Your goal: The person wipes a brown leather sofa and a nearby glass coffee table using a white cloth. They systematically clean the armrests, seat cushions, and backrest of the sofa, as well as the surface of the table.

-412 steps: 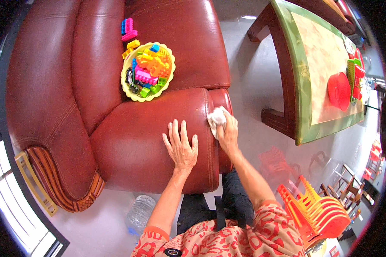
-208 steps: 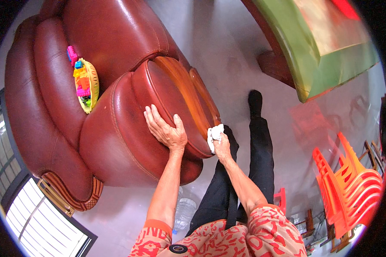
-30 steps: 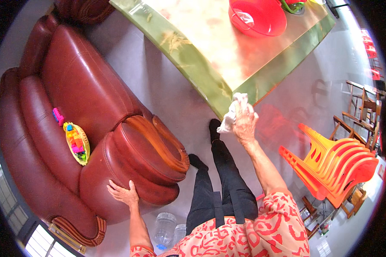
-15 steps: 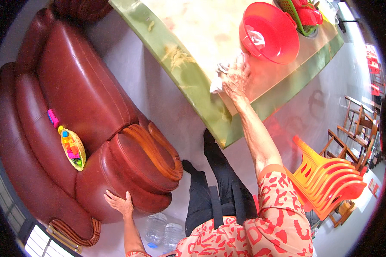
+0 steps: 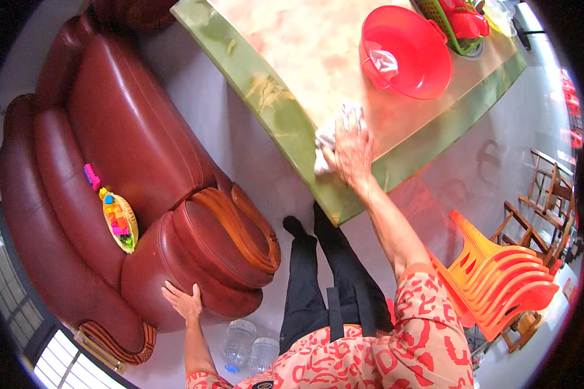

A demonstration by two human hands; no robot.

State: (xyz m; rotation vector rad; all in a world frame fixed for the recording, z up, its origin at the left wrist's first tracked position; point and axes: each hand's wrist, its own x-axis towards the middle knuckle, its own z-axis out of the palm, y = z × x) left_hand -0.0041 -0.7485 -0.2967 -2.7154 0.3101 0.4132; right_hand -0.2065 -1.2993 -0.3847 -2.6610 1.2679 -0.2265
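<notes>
My right hand (image 5: 352, 149) presses a crumpled white cloth (image 5: 326, 137) onto the stone-patterned table (image 5: 266, 97), close to its near corner with the green border. The fingers point away from me and lie over the cloth. My left hand (image 5: 184, 302) rests on the padded arm of a dark red leather sofa (image 5: 120, 104), fingers apart, with nothing in it. Farther up the table stands a red plastic basin (image 5: 425, 68). Inside it, against the left wall, lies another white cloth (image 5: 384, 61).
Behind the basin stands a green basket (image 5: 442, 19) with red items. A yellow boat-shaped tray (image 5: 130, 233) of colourful toy bricks lies on the sofa. Clear plastic bottles (image 5: 239, 343) stand beside the sofa arm. Stacked orange chairs (image 5: 499, 285) and wooden chairs (image 5: 546, 201) are at right.
My right hand has slid the cloth nearer to me, toward the table's near corner, and more of the cloth now shows beyond the fingers. My left hand stays on the sofa arm.
</notes>
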